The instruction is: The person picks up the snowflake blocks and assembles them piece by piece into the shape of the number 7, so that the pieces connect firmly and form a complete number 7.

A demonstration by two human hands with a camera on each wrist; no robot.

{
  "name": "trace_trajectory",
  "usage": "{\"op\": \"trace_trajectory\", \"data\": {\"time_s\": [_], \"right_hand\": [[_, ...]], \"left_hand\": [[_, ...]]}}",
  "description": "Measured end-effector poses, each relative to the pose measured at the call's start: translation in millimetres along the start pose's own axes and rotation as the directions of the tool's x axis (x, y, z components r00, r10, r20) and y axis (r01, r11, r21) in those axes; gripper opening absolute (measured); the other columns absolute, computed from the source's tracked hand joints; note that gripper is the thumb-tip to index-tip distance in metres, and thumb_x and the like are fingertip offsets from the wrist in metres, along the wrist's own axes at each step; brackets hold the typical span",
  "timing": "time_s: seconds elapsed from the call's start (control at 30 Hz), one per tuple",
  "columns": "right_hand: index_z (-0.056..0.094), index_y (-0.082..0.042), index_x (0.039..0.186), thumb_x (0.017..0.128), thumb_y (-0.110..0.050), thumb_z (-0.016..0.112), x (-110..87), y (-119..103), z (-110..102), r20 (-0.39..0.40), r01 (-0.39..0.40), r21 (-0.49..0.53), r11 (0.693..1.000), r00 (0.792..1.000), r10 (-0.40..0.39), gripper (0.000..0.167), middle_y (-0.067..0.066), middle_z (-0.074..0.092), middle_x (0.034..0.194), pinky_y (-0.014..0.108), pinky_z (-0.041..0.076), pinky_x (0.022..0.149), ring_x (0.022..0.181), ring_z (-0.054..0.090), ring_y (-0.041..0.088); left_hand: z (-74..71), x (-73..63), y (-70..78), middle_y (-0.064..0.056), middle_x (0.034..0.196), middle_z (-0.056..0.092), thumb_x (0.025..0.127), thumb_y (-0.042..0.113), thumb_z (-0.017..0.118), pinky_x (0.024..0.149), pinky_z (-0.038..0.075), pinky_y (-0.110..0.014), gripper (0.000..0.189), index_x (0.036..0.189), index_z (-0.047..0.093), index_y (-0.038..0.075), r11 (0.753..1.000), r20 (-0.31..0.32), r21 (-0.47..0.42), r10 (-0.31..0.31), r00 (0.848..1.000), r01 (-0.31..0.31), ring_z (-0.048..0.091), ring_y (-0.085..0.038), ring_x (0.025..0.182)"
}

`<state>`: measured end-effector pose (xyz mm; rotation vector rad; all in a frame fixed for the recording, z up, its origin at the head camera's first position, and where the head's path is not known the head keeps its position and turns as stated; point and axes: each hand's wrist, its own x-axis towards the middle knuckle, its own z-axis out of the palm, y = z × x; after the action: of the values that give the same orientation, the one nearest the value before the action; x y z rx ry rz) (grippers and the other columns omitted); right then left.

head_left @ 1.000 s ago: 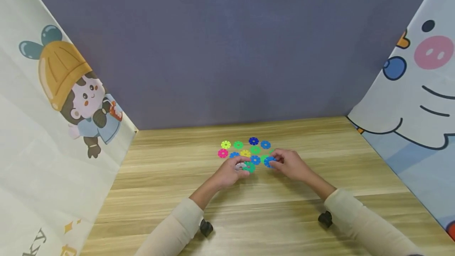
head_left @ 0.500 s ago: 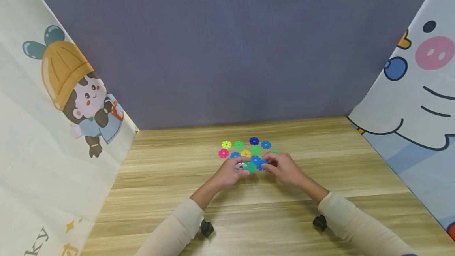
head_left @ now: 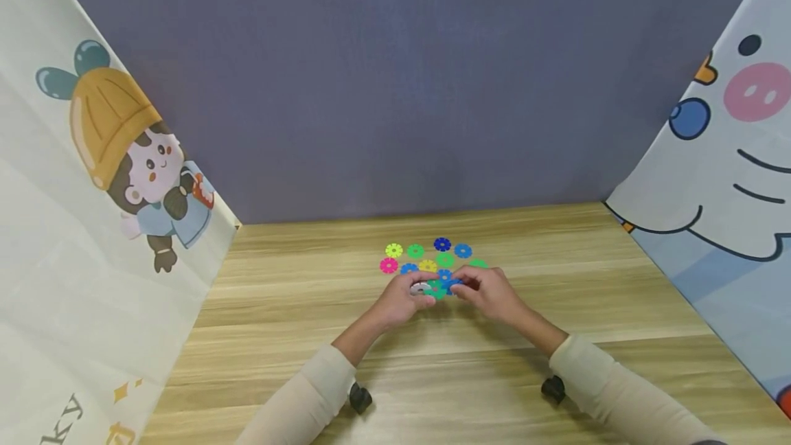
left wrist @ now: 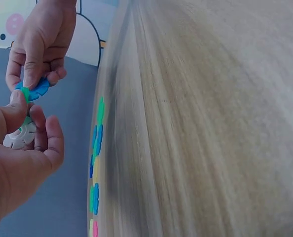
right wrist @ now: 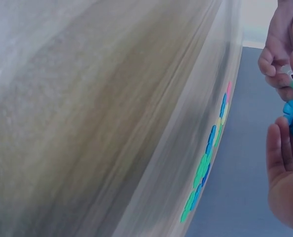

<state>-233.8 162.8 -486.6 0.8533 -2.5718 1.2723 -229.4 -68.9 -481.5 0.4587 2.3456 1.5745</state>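
Observation:
Above the wooden table my left hand pinches a green interlocking disc, which has slots round its rim. A white disc is attached to the green one and sits by my left fingers in the left wrist view. Facing it, my right hand pinches a blue interlocking disc between thumb and fingers. The blue disc's edge meets the green disc's edge; whether their slots have engaged I cannot tell. Fingers partly cover all the held discs.
Just beyond the hands several loose discs lie flat on the table, among them a pink disc, a yellow disc and a dark blue disc. A grey panel rises behind; printed cloth hangs at both sides.
My right hand has moved left with the blue disc, bringing it from a gap away up against the green disc. The left hand stays nearly in place.

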Motion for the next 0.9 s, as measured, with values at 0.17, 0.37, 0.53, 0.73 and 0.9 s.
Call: {"op": "trace_trajectory", "data": {"time_s": [0.17, 0.37, 0.53, 0.73, 0.9], "right_hand": [[0.075, -0.013, 0.096, 0.090, -0.010, 0.078, 1.0, -3.5, 0.8, -0.017, 0.023, -0.021, 1.000, 1.000, -0.023, 0.008, -0.004, 0.075, 0.080, 0.021, 0.056, 0.060, 0.069, 0.063, -0.004], [0.075, -0.013, 0.096, 0.089, -0.011, 0.078, 2.8, -7.5, -0.2, -0.019, 0.049, -0.032, 0.998, 0.999, -0.050, 0.008, -0.004, 0.075, 0.080, 0.021, 0.056, 0.061, 0.069, 0.064, -0.002], [0.075, -0.015, 0.098, 0.091, -0.013, 0.077, 3.6, -5.4, -1.8, -0.008, 0.060, -0.033, 0.998, 0.998, -0.061, 0.008, -0.006, 0.074, 0.082, 0.021, 0.055, 0.061, 0.069, 0.063, -0.002], [0.075, -0.013, 0.095, 0.088, -0.008, 0.079, 1.8, -4.0, -0.7, -0.007, 0.092, -0.024, 0.995, 0.996, -0.093, 0.008, -0.004, 0.074, 0.079, 0.020, 0.055, 0.060, 0.068, 0.062, -0.003], [0.075, -0.010, 0.094, 0.087, -0.007, 0.079, 0.4, -8.2, 1.2, -0.033, 0.114, -0.047, 0.992, 0.993, -0.116, 0.009, -0.003, 0.074, 0.077, 0.020, 0.056, 0.059, 0.068, 0.063, -0.003]], "left_hand": [[0.8, -0.1, -0.1, -0.010, 0.126, 0.069, 0.090, 0.003, 0.074, 0.081, 0.053, -0.024, 0.040, 0.129, 0.069, 0.011, 1.000, -0.024, -0.014, -0.005, 1.000, 0.004, 0.060, -0.014, 0.099], [-3.3, -1.4, 0.1, -0.012, 0.125, 0.069, 0.092, 0.005, 0.073, 0.083, 0.057, -0.027, 0.043, 0.134, 0.066, 0.009, 1.000, 0.007, -0.021, 0.009, 1.000, -0.009, 0.066, -0.018, 0.102], [-10.3, -2.7, 0.7, -0.010, 0.140, 0.062, 0.095, 0.021, 0.073, 0.101, 0.055, -0.041, 0.047, 0.139, 0.061, 0.010, 0.998, 0.055, 0.037, 0.053, 0.997, -0.055, 0.062, -0.026, 0.125], [-10.5, -3.6, 0.5, -0.010, 0.138, 0.064, 0.096, 0.022, 0.073, 0.090, 0.056, -0.030, 0.048, 0.140, 0.061, 0.008, 0.993, 0.070, 0.092, 0.070, 0.995, -0.076, 0.064, -0.016, 0.112], [-4.1, -3.6, 1.1, -0.012, 0.126, 0.070, 0.093, 0.008, 0.073, 0.073, 0.055, -0.019, 0.042, 0.134, 0.065, 0.007, 0.997, 0.020, 0.052, 0.054, 0.998, -0.055, 0.066, -0.008, 0.092]]}}
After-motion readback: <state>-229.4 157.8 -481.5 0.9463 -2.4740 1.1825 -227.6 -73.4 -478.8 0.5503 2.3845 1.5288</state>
